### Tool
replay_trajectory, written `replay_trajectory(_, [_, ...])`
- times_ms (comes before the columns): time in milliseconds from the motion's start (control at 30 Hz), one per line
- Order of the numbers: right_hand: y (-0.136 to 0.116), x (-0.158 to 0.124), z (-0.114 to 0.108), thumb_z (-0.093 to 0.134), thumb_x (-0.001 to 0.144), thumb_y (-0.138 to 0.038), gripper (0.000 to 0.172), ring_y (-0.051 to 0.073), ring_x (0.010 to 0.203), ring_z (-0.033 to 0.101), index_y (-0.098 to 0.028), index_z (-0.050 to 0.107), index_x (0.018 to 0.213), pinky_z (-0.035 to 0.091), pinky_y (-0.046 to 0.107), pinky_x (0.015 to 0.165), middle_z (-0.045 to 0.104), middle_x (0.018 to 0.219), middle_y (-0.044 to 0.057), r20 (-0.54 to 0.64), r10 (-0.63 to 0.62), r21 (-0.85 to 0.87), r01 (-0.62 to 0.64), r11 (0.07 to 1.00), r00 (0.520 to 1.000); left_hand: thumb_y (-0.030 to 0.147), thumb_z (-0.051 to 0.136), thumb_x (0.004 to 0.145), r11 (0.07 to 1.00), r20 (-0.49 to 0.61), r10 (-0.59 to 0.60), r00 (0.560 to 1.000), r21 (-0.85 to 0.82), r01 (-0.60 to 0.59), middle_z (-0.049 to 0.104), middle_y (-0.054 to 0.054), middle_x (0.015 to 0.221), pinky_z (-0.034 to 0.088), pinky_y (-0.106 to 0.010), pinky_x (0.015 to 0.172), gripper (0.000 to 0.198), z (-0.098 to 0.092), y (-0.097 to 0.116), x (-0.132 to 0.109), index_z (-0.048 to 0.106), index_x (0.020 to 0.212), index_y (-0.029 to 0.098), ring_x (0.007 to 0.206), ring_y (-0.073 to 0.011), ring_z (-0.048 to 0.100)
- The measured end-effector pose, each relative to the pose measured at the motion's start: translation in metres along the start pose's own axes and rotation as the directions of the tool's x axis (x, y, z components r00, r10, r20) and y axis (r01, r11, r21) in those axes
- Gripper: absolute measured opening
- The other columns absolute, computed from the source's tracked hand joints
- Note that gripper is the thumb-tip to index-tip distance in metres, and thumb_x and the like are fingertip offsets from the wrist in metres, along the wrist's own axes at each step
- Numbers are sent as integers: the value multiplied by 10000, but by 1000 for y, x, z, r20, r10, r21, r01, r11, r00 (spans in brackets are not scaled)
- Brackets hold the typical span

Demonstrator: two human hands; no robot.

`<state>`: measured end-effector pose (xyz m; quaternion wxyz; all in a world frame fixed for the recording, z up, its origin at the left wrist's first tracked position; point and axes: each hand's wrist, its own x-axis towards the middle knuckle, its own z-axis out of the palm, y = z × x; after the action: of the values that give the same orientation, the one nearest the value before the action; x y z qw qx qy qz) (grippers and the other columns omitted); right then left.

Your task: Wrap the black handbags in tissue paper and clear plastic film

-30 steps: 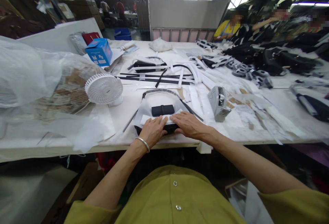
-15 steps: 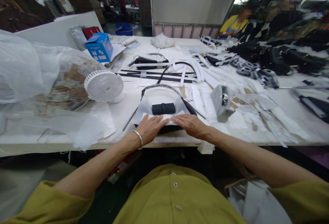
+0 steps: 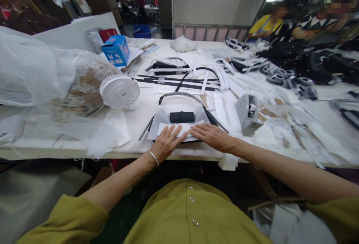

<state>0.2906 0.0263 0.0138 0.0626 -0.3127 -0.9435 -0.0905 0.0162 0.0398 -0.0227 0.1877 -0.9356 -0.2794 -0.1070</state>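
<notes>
A black handbag with a wrapped, arched handle (image 3: 182, 95) lies at the table's near edge, largely covered by white sheet material. Across its front is a folded white sheet (image 3: 183, 127). My left hand (image 3: 167, 141) presses flat on the left part of this sheet, fingers spread. On the right part rests my right hand (image 3: 209, 135), fingers stretched out and pointing left. The fingertips of both hands nearly meet at the middle. Just beyond them sits a small black rolled piece with a band (image 3: 182, 117). Most of the bag's body is hidden under the sheets and my hands.
To the left stand a white fan (image 3: 120, 91), a blue box (image 3: 116, 51) and a large clear plastic bag (image 3: 81, 87). A grey tape dispenser (image 3: 248, 115) is at the right. Black strips (image 3: 179, 84) lie behind the bag. Co-workers sit at the far right.
Both hands now lie flatter on the white sheet, and the left fingers are more spread. Less of the black bag's front edge shows. The whole view has shifted slightly.
</notes>
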Motion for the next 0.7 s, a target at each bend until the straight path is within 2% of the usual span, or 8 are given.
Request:
replay_trajectory(167, [-6,-12,22,377,899,-32,604,251,1394,374,-169,366,1487,366,486,1113,468,1481,111,-93,100,17,-99,995,991,145,406,937,1000,137,-3,991,-9,4,350,-197,1529,376,-590,1053,599,-12,4,7,272,1518,203,1349,-370,419])
replay_trajectory(233, [-12,-12,23,411,853,-29,654,262,1410,343,-139,349,1495,330,494,1135,437,1501,130,-74,128,36,-126,991,989,133,377,945,1000,166,16,986,-8,-15,384,-202,1506,397,-573,1034,576,-14,2,10,286,1509,202,1319,-351,458])
replay_trajectory(300, [-18,-10,19,498,834,-103,664,301,1408,335,-97,360,1483,294,509,1150,409,1512,162,-33,155,44,-154,987,987,119,351,952,999,173,32,984,-7,-31,424,-201,1478,419,-542,1017,555,-15,-1,13,305,1498,206,1285,-323,496])
replay_trajectory(467, [-31,6,5,708,778,-385,762,389,1352,379,-57,435,1410,243,584,1149,475,1433,223,-31,271,13,-271,963,962,96,408,902,993,155,104,982,-67,-95,453,-220,1442,462,-460,983,590,-22,-15,20,313,1480,161,1241,-308,530])
replay_trajectory(600, [-30,17,3,743,763,-374,764,380,1322,411,-98,427,1402,227,596,1147,531,1373,204,-109,321,-38,-327,944,941,62,464,819,983,195,113,974,-164,-81,494,-170,1412,520,-367,884,685,-35,-36,34,308,1472,196,1125,-257,611])
replay_trajectory(700, [-27,21,7,687,812,-271,658,346,1230,502,-113,429,1397,361,542,1068,559,1332,201,-150,353,-60,-364,929,924,69,474,797,976,246,117,962,-208,-65,519,-126,1396,545,-335,788,710,-42,-47,43,306,1466,238,1019,-230,657])
